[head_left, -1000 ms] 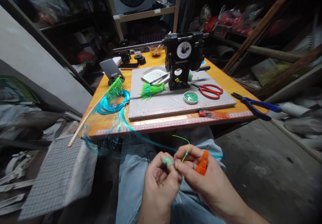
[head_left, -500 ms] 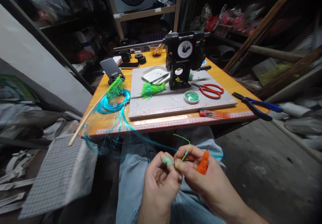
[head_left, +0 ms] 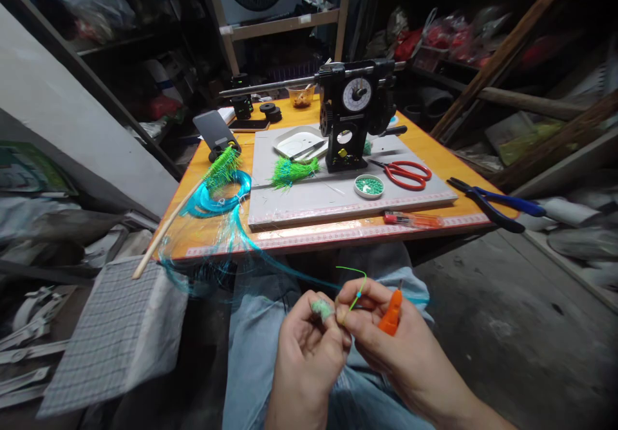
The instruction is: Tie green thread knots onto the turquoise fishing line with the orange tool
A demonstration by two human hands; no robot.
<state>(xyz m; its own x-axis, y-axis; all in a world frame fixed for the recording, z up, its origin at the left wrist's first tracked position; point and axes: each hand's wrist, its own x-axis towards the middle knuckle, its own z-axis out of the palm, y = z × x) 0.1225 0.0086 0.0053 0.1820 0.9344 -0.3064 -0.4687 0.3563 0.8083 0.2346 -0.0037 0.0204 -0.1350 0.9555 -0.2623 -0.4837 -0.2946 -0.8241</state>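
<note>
Above my lap, my left hand (head_left: 309, 353) is closed in a pinch, its fingertips against those of my right; what lies between them is hidden. A pale green wrap (head_left: 322, 308) covers one of its fingers. My right hand (head_left: 391, 336) pinches a bright green line (head_left: 364, 279), whose free end curves up and to the left. On that line sits a small blue bead (head_left: 358, 295). The same hand also keeps an orange-handled tool (head_left: 392, 314) with a thin metal tip between its fingers, pointing up. Blue strands (head_left: 290, 271) run from the table toward this hand.
On the table (head_left: 284, 244) lie a blue line coil (head_left: 200, 203), green-tufted bundles (head_left: 294, 171), a dish of green beads (head_left: 369, 186), red-handled scissors (head_left: 410, 176), blue-handled pliers (head_left: 502, 203) and an orange-red cutter (head_left: 412, 219). A black winding machine (head_left: 345, 130) stands behind.
The free end of the green line has dipped slightly. Both hands keep the same pinch, almost unmoved; the whole view has shifted a little.
</note>
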